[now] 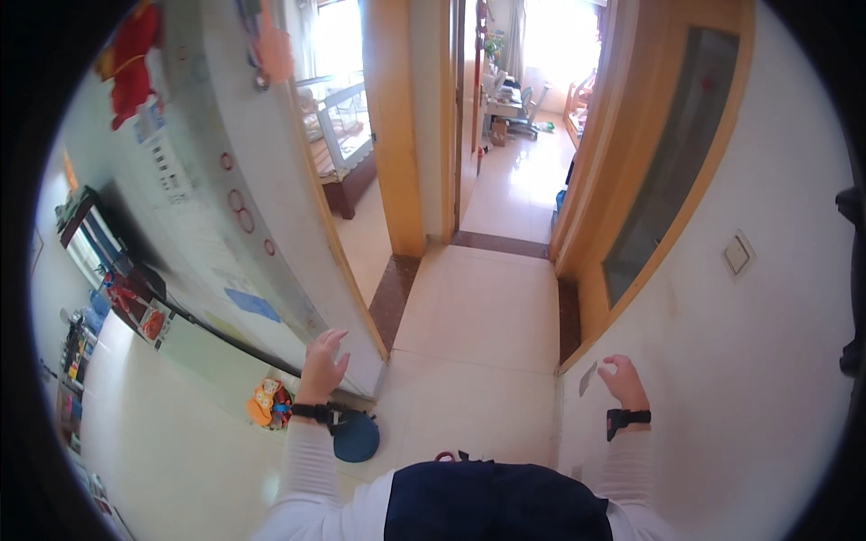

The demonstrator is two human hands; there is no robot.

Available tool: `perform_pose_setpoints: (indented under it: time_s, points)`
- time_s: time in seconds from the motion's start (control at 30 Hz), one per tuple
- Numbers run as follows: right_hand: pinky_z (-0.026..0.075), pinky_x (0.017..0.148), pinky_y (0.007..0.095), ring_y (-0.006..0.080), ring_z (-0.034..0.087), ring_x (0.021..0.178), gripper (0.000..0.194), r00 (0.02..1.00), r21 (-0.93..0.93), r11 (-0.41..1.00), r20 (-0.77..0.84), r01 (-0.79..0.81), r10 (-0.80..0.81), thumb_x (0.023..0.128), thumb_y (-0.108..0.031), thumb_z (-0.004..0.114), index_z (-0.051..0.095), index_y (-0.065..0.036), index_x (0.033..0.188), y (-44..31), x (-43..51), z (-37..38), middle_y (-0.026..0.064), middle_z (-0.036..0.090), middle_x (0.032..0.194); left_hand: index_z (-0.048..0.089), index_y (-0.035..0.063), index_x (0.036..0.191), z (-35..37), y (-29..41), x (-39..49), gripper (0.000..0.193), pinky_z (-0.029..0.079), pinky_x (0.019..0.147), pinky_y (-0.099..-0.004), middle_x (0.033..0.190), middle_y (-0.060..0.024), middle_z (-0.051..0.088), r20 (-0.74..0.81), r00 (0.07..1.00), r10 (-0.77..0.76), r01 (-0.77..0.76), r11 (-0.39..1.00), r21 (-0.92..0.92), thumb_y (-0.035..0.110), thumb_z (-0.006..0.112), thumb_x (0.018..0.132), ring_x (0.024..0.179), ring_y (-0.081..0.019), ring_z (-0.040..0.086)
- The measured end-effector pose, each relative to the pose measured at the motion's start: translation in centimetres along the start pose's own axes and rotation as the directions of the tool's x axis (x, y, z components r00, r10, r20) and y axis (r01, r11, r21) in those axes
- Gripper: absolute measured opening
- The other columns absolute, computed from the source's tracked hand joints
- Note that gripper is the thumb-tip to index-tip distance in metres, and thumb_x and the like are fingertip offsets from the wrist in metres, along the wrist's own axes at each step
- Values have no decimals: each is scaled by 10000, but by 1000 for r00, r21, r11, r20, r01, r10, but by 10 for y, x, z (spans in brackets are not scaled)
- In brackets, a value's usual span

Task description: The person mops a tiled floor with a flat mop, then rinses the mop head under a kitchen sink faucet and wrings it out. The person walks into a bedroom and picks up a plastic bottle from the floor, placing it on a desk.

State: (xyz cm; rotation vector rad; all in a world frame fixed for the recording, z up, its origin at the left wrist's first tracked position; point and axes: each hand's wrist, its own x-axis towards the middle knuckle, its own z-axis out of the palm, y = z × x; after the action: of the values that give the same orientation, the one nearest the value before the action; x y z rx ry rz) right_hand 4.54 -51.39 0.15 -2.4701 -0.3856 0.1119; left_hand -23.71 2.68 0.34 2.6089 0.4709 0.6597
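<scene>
My left hand (323, 368) is raised at the end of the left wall, fingers apart and curved, with nothing in it. A black band circles that wrist. Below it on the floor are a dark blue rounded object (356, 436) and an orange owl-faced item (269, 404), whose exact kinds I cannot tell. My right hand (624, 380), also wearing a black wristband, hovers by the right wall with its fingers apart and empty. Close to its fingertips a small grey patch (588, 379) marks that wall; whether they touch is not plain.
A tiled hallway floor (473, 304) runs ahead to an open doorway with a desk (504, 108) beyond. On the left, another doorway shows a bed (345, 159). A wooden door with a glass panel (670, 169) and a light switch (737, 255) are on the right.
</scene>
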Motion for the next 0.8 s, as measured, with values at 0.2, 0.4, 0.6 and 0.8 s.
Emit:
perform_pose_setpoints:
  time_s: [0.2, 0.4, 0.6, 0.8]
  points:
    - [427, 995, 379, 343, 551, 1133, 346, 995, -7, 1000, -102, -12, 11, 813, -211, 687, 631, 17, 1068, -3, 43, -10, 209, 598, 1157, 568, 105, 1241, 54, 27, 135, 449, 375, 1006, -472, 1249, -121, 584, 47, 989, 143, -142, 989, -31, 118, 666, 802, 1161, -327, 533]
    - [465, 938, 385, 337, 587, 1066, 359, 979, -12, 985, -116, -172, 170, 798, -232, 695, 645, 13, 1056, 24, 97, -18, 202, 626, 1116, 599, 83, 1202, 111, 43, 238, 426, 419, 971, -429, 1210, -141, 601, 40, 971, 236, -228, 963, -145, 111, 686, 786, 1098, -349, 559]
    - [493, 888, 388, 336, 615, 1005, 359, 968, -2, 974, -113, -226, 224, 808, -236, 686, 644, 20, 1057, 44, 221, -22, 197, 648, 1061, 583, 121, 1222, 156, 28, 337, 432, 347, 1030, -495, 1261, -114, 579, 85, 987, 137, -130, 988, -85, 142, 673, 799, 1191, -304, 521]
    - [473, 924, 368, 327, 597, 1054, 363, 996, 9, 998, -68, -58, 59, 824, -236, 670, 637, 34, 1064, 12, 376, -10, 204, 631, 1112, 596, 64, 1179, 165, -9, 409, 417, 422, 973, -421, 1193, -146, 611, -15, 991, 131, -131, 991, 6, 98, 690, 773, 1128, -336, 557]
